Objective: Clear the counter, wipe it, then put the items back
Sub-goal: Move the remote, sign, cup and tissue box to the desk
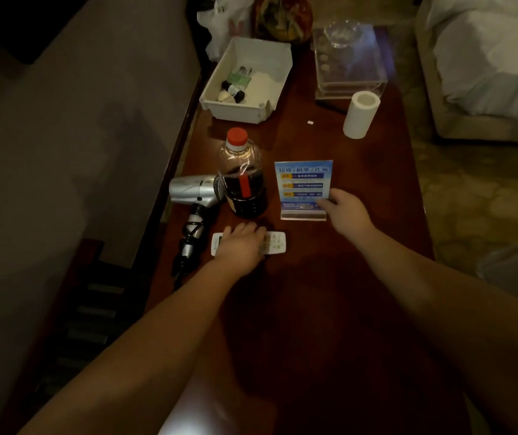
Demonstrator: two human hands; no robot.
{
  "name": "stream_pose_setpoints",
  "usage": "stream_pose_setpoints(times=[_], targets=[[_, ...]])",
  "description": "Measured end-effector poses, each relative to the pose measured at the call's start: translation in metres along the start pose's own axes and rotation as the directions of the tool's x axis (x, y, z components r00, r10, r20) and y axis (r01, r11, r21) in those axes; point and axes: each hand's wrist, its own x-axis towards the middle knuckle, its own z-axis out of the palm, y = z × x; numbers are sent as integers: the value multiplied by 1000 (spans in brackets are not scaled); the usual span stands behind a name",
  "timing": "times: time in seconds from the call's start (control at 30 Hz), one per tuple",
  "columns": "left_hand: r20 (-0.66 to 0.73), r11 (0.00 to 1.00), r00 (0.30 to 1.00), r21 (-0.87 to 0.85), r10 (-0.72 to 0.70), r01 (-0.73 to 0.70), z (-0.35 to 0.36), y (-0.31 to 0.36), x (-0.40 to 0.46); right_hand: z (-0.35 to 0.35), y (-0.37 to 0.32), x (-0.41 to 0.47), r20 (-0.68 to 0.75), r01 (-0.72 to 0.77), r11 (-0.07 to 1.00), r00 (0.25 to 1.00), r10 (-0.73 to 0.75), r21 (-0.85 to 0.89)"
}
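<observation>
While both arms reach forward over the dark wooden counter [330, 309], each hand goes to a different thing, which I think is to lift two items at one time and clear faster. The left hand [240, 243] lies on top of the white remote [275, 241], with its fingers bent over the far edge. It seems to grip it, but the remote is flat on the wood and I cannot tell if the grip is already firm. The right hand [347, 211] holds the lower right corner of the blue sign [304, 183], thumb and fingers pinching the card just above its clear stand. The sign is upright, so the corner is the easy place to take it.

Just beyond the left hand stands the bottle [242, 180] with a red cap and dark liquid, and touching it on its left side lies the silver hair dryer [198, 191], its cord folded next to the remote. Far beyond both hands there is a white tray [278, 58] with small toiletries, a paper roll [361, 114] and a clear box [350, 80] with a glass bowl [342, 32] on it. All these are on the counter, so I judge the clearing is only at its start and the wiping cannot begin yet.
</observation>
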Motion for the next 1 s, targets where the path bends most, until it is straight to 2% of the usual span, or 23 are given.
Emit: stream_pose_setpoints(times=[0.6,0.83,1.0], targets=[[-147,992,989,-122,-11,-7,15,-4,9,13,2,37,29,21,1000,999,-21,-6],[-186,983,982,-185,-33,-2,7,-5,-5,-1,-4,27,55,-26,993,998,32,-117],[-225,974,967,-215,-117,68,-2,0,-39,-16,-5,-2,27,-71,970,996,80,-233]])
